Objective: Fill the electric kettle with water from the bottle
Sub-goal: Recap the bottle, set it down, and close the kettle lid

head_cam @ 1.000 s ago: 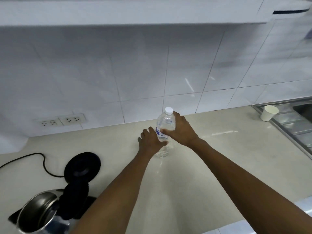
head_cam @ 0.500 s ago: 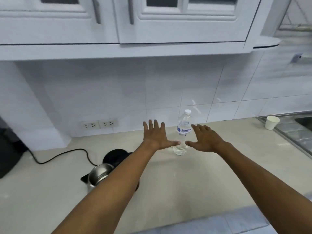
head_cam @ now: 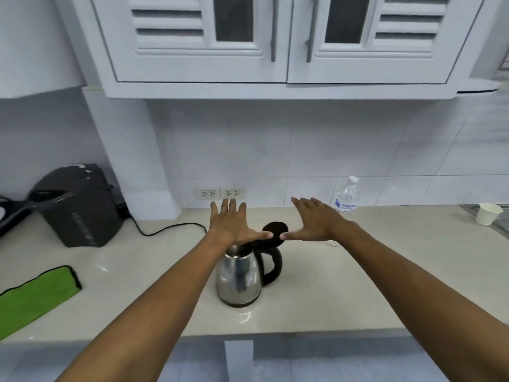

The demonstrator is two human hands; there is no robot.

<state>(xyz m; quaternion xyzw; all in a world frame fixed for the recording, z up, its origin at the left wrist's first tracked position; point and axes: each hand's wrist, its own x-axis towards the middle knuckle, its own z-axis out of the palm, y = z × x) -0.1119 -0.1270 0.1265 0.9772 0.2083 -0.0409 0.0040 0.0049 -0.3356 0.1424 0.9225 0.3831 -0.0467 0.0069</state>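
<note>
Both hands are flat and spread wide, holding nothing. The left hand (head_cam: 230, 223) and right hand (head_cam: 312, 221) float over the kettle (head_cam: 239, 279), thumbs nearly meeting. The kettle stands upright on the counter (head_cam: 358, 271), lid (head_cam: 274, 232) tipped back, so the top looks open. The bottle (head_cam: 346, 195) stands by the wall, to the right, well apart from the kettle, white cap on.

Next job, I think: get the bottle and twist the cap off. Grab it round the middle w/ one hand, but softly (thin clear plastic squashes, and water may jump out). Pour slow, mouth over the opening.

The kettle is shiny metal, round and smooth, w/ a black looped handle. The counter is pale, hard and glossy.
</note>
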